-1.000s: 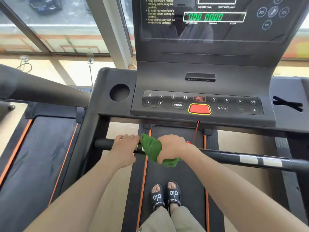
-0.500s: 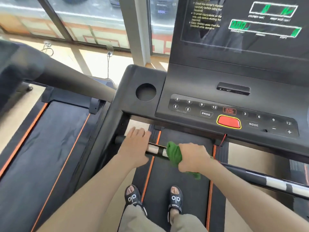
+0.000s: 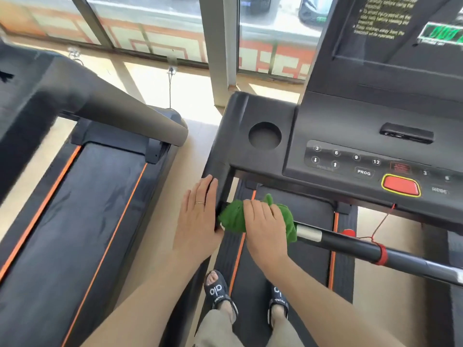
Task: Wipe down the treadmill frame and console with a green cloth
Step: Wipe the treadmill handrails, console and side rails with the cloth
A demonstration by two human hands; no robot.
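A green cloth (image 3: pixel 234 217) is wrapped round the left end of the treadmill's black front handlebar (image 3: pixel 355 246), right where the bar meets the left upright (image 3: pixel 220 171). My right hand (image 3: pixel 265 229) grips the cloth and the bar through it. With straight fingers, my left hand (image 3: pixel 198 216) lies flat against the outer side of the left upright. The console (image 3: pixel 350 136), with its button panel and red stop button (image 3: pixel 400 185), rises above and to the right. The screen (image 3: pixel 390 26) is at the top right.
A second treadmill (image 3: pixel 82 209) with a grey handrail (image 3: pixel 130 113) stands close on the left, a strip of floor between. A red safety cord (image 3: pixel 378 225) runs from the console to a clip on the bar. My sandalled feet (image 3: pixel 218 291) stand on the belt. Windows ahead.
My right hand has slid the cloth leftwards along the bar to its left end. My left hand has left the bar and now lies flat on the upright. The view has swung left.
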